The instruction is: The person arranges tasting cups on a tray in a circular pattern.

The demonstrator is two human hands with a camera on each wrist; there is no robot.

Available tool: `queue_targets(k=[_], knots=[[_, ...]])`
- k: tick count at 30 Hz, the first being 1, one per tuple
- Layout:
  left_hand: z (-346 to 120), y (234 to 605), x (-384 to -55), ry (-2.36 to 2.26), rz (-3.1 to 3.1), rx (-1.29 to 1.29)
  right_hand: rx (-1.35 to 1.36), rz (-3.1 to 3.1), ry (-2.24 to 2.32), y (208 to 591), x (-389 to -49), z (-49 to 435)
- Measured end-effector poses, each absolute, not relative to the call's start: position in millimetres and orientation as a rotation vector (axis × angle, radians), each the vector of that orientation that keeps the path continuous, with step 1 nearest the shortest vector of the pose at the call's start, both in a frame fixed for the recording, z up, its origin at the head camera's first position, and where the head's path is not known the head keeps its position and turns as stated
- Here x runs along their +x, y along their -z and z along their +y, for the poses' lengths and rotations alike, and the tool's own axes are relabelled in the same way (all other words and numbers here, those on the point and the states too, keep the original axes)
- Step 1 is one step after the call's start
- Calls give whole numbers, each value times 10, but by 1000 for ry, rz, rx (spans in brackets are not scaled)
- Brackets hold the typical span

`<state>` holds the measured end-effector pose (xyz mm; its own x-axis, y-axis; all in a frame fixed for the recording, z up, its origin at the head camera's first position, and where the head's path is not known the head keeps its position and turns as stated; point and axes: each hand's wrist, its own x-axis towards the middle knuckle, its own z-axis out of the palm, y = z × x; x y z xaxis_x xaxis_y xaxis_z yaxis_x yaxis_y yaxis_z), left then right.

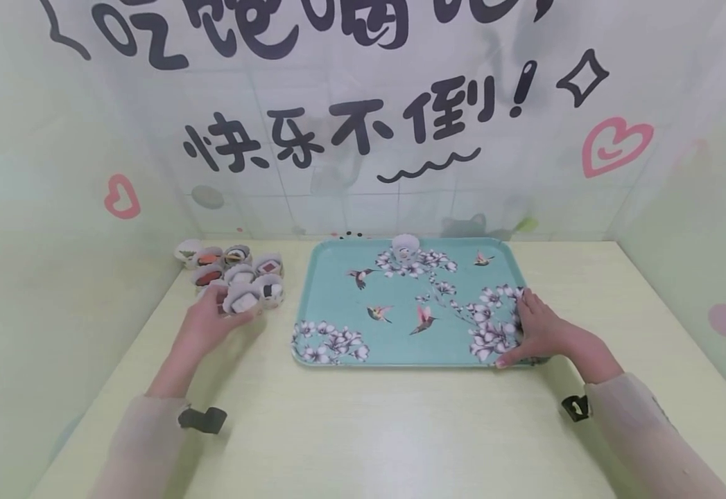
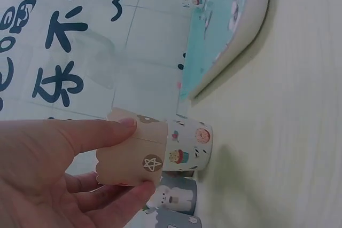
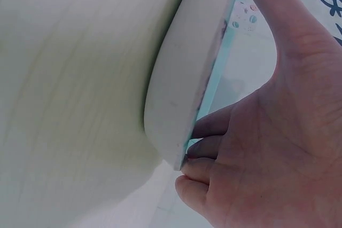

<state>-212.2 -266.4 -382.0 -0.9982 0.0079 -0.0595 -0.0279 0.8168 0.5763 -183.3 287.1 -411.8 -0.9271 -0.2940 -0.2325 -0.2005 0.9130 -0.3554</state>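
My left hand (image 1: pixel 209 320) holds a small paper baking cup (image 1: pixel 241 299) at the left cluster, with a white piece inside. In the left wrist view this cup (image 2: pixel 133 156) is tan with a star badge, and thumb and fingers grip its sides. Just beyond it stands a white paper cup (image 2: pixel 189 145) with cupcake prints. My right hand (image 1: pixel 543 329) rests spread on the front right corner of a turquoise floral tray (image 1: pixel 338 298). Seen in the right wrist view, the fingers (image 3: pixel 211 126) lie over the rim of the tray (image 3: pixel 179 78).
Several other paper cups with small sushi-like pieces (image 1: pixel 206 258) are grouped at the table's back left. One cup (image 1: pixel 405 247) stands at the tray's back edge. A printed curtain (image 1: pixel 338 201) hangs behind the pale wooden table (image 1: pixel 394 430).
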Motion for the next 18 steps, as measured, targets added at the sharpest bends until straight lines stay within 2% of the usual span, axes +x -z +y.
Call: queue_targets(k=[18], knots=[[-2300, 3440, -2311, -1034, 2855, 127, -376, 2806, 463, 4107, -1827, 2871]])
